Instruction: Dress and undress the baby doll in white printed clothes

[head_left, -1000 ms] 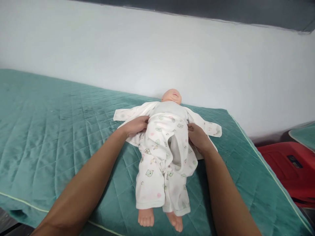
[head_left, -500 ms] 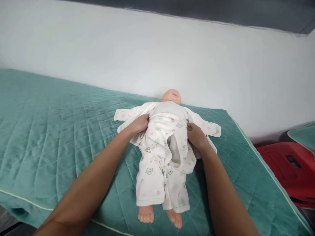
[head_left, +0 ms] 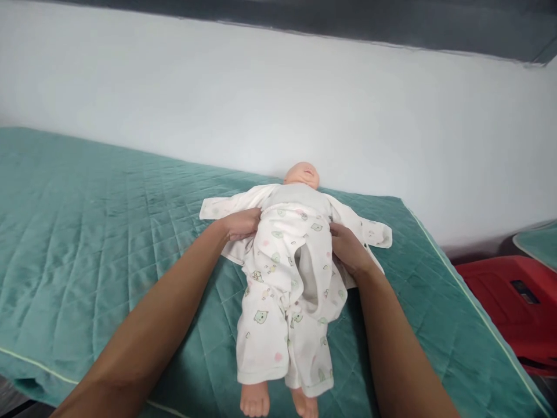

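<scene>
A baby doll [head_left: 303, 174] lies on its back, head toward the wall and bare feet toward me. It wears white printed trousers [head_left: 262, 316] with an open crotch, pulled up to its belly. Its white long-sleeved top [head_left: 376, 232] is spread open at both sides over a pale torso. My left hand [head_left: 242, 223] is closed on the trousers' waistband at the doll's side, fingertips partly hidden. On the opposite side my right hand [head_left: 348, 247] has its fingers curled at the waistband, tips tucked behind the cloth.
The doll rests on a green quilted bedspread [head_left: 108, 244] with a pale piped edge. A white wall [head_left: 261, 98] stands right behind its head. Beyond the bed's right edge is a red plastic seat or case [head_left: 500, 296], with another green cover [head_left: 539, 244] above it.
My left hand has shifted slightly left, its wrist turned more sideways at the waistband. The right hand stays nearly in place. The view has tilted a little, so the doll's feet sit lower.
</scene>
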Motion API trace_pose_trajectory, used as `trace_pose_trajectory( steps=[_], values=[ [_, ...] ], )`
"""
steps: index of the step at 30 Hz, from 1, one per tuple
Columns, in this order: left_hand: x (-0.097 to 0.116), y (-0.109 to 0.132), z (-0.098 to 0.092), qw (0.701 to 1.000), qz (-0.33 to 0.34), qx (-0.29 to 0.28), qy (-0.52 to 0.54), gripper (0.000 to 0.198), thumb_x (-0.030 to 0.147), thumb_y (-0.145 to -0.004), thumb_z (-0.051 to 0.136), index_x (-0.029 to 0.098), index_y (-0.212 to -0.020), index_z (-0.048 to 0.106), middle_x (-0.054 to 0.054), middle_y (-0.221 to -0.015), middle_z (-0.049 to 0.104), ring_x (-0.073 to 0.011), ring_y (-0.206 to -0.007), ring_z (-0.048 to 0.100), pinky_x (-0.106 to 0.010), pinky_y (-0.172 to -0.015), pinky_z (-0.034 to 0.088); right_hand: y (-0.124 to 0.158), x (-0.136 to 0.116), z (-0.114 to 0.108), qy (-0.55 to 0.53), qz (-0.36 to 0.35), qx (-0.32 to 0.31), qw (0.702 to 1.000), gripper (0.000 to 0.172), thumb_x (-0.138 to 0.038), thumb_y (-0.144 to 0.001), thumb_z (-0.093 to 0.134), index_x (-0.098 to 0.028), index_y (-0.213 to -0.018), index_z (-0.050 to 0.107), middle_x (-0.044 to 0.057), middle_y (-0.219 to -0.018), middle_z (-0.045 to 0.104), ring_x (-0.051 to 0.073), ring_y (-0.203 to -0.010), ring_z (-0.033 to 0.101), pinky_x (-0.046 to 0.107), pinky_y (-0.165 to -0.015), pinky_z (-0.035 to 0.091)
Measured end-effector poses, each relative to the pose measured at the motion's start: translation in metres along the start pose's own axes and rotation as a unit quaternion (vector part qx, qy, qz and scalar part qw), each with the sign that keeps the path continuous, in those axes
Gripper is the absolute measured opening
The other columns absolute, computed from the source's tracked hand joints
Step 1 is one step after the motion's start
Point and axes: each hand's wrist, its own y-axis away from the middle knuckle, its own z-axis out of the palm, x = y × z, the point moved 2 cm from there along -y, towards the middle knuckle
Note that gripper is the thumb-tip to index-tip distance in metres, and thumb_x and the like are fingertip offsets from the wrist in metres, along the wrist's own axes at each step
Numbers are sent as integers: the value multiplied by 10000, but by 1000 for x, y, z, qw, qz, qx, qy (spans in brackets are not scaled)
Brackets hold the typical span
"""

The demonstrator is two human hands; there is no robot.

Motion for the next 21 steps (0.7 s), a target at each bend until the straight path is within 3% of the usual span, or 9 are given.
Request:
trace_pose_trajectory(
  steps=[8, 15, 21],
  values=[
    [-20, -5, 2, 985, -27, 14, 167, 304, 50, -539, 609, 173, -801, 700, -75, -823, 767, -227, -831, 729, -323, -752, 582, -1, 10, 2, -88, 6, 15, 996, 221, -317, -685, 708, -216, -879, 735, 22, -706, 715, 247, -708, 641, 381, -653, 520],
    [-12, 0, 8, 982, -29, 31, 184, 259, 65, -595, 651, 157, -831, 706, -92, -835, 773, -280, -968, 727, -357, -818, 593, -1, 8, 4, -132, -10, 21, 991, 291, -288, -684, 715, -209, -961, 755, 32, -853, 769, 271, -866, 687, 405, -793, 544],
    [-12, 1, 12, 987, -19, 38, 156, 258, 131, -597, 739, 148, -852, 703, -89, -816, 764, -283, -957, 722, -368, -830, 583, -2, 8, 4, -96, -28, 37, 994, 311, -262, -699, 662, -209, -988, 764, 36, -949, 777, 278, -948, 682, 407, -827, 543]
  ],
)
